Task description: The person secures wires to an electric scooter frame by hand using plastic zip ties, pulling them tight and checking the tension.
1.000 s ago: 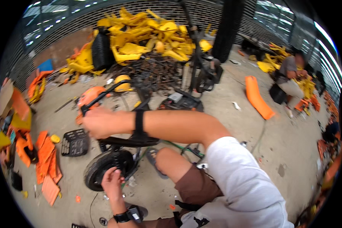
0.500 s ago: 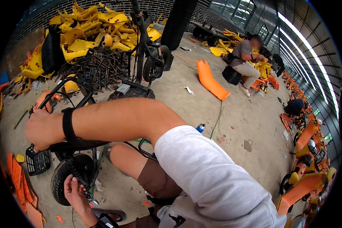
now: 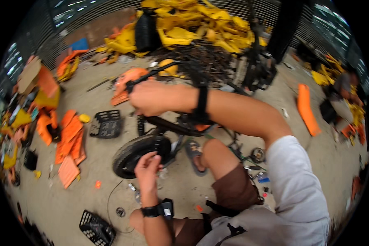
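In front of me a black e-bike frame point(image 3: 168, 125) lies tipped, with a thick black-tyred wheel point(image 3: 129, 158) at its near end. My right arm reaches across to the left, and my right hand point(image 3: 153, 98) is closed round a black bar of the frame; its fingers are partly hidden. Lower down, my left hand point(image 3: 147, 168) is beside the wheel, fingers curled and thumb against them, by a dark ribbed shock absorber point(image 3: 157, 143). Whatever those fingertips hold is too blurred to make out.
Black plastic baskets point(image 3: 106, 124) and stacked orange panels point(image 3: 71, 137) lie on the left. Yellow body parts point(image 3: 192, 24) and dark metal rods point(image 3: 205, 57) are heaped at the back. A seated person point(image 3: 346, 96) works at far right, near a long orange panel point(image 3: 306, 108).
My view has swung left, so everything sits farther right in the picture and more of the left floor shows. My right hand keeps its grip; my left hand stays beside the wheel.
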Demonstrator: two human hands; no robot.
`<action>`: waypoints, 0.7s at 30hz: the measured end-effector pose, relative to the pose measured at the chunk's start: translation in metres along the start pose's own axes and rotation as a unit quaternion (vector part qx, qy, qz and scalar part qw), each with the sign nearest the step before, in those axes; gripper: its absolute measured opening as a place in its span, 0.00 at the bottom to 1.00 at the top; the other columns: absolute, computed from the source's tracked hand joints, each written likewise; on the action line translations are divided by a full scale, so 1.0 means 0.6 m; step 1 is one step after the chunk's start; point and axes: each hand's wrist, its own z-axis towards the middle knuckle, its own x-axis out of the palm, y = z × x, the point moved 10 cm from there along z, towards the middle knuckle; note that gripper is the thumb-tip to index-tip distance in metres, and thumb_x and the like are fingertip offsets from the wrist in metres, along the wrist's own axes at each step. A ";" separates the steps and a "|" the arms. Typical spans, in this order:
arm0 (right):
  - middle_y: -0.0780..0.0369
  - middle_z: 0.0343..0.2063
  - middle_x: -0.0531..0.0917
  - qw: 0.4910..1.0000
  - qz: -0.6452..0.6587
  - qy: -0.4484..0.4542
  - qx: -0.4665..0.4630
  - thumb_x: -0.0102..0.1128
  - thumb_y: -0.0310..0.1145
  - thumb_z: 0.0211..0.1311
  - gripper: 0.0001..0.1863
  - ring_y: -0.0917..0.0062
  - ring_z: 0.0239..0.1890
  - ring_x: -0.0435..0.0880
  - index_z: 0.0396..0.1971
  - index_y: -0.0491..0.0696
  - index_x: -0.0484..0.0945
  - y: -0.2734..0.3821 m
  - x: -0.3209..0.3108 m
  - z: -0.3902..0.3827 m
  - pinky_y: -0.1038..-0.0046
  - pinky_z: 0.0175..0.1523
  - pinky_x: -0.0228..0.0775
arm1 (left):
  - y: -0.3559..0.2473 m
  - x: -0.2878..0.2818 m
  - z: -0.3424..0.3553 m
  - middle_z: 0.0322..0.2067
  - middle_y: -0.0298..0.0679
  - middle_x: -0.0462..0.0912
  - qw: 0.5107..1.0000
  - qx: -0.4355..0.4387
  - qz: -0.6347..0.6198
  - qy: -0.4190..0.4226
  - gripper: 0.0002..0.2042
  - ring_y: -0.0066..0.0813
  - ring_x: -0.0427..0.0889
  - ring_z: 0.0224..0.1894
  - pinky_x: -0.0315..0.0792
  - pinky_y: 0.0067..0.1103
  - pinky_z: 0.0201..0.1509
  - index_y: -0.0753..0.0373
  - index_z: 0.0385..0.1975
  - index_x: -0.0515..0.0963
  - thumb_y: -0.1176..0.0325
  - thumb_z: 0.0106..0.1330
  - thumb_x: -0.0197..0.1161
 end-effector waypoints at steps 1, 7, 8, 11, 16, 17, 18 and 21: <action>0.54 0.28 0.85 0.999 0.003 0.020 -0.025 0.67 0.44 0.58 0.16 0.57 0.36 0.85 0.29 0.44 0.85 0.002 0.006 -0.002 0.58 0.41 0.76 | 0.004 0.004 0.003 0.28 0.33 0.80 1.000 0.000 -0.024 0.009 0.11 0.20 0.78 0.24 0.73 0.17 0.26 0.66 0.44 0.80 0.74 0.64 0.67; 0.54 0.33 0.85 0.995 0.075 -0.015 0.065 0.68 0.43 0.56 0.16 0.59 0.41 0.84 0.32 0.44 0.84 -0.026 -0.008 -0.010 0.61 0.45 0.74 | -0.003 0.005 -0.006 0.27 0.34 0.80 0.999 -0.006 -0.046 0.008 0.09 0.21 0.78 0.25 0.72 0.17 0.27 0.69 0.43 0.79 0.76 0.64 0.66; 0.54 0.33 0.85 0.995 0.076 0.007 0.060 0.68 0.42 0.56 0.15 0.60 0.40 0.84 0.32 0.44 0.84 -0.023 -0.007 -0.008 0.62 0.45 0.74 | -0.002 0.004 -0.007 0.27 0.34 0.80 0.999 -0.008 -0.049 0.007 0.09 0.21 0.79 0.25 0.72 0.18 0.27 0.69 0.43 0.79 0.76 0.64 0.66; 0.54 0.31 0.85 0.992 0.124 -0.013 -0.024 0.69 0.36 0.54 0.12 0.60 0.39 0.84 0.33 0.43 0.84 -0.012 -0.013 -0.009 0.63 0.44 0.74 | -0.004 0.010 -0.006 0.28 0.35 0.81 0.999 -0.007 -0.050 0.015 0.10 0.21 0.79 0.25 0.72 0.18 0.27 0.69 0.43 0.79 0.76 0.64 0.66; 0.54 0.31 0.86 0.988 0.130 0.026 0.074 0.69 0.36 0.53 0.12 0.60 0.39 0.85 0.34 0.43 0.85 -0.020 -0.030 -0.014 0.64 0.45 0.74 | -0.004 0.007 -0.003 0.27 0.34 0.80 0.998 -0.008 -0.060 0.007 0.10 0.20 0.78 0.25 0.71 0.17 0.26 0.69 0.43 0.80 0.76 0.63 0.67; 0.54 0.31 0.86 0.985 0.107 0.056 0.121 0.68 0.36 0.53 0.12 0.60 0.39 0.85 0.34 0.43 0.85 -0.031 -0.025 -0.016 0.65 0.45 0.74 | -0.004 0.007 -0.003 0.26 0.33 0.79 0.998 -0.010 -0.063 0.004 0.10 0.20 0.78 0.24 0.71 0.17 0.26 0.69 0.42 0.80 0.76 0.63 0.68; 0.54 0.30 0.86 0.988 0.097 0.061 0.101 0.68 0.38 0.54 0.14 0.60 0.39 0.85 0.35 0.44 0.85 -0.035 -0.012 -0.011 0.64 0.46 0.74 | -0.003 0.005 -0.003 0.26 0.33 0.79 0.999 -0.012 -0.051 -0.002 0.10 0.20 0.78 0.24 0.71 0.17 0.25 0.70 0.42 0.80 0.76 0.62 0.68; 0.55 0.31 0.86 0.992 0.116 0.039 -0.004 0.69 0.41 0.55 0.15 0.61 0.39 0.85 0.35 0.45 0.85 -0.022 -0.007 -0.002 0.64 0.46 0.75 | -0.007 0.008 -0.005 0.26 0.33 0.79 0.998 -0.010 -0.055 0.002 0.10 0.20 0.78 0.24 0.71 0.17 0.25 0.70 0.42 0.80 0.76 0.62 0.68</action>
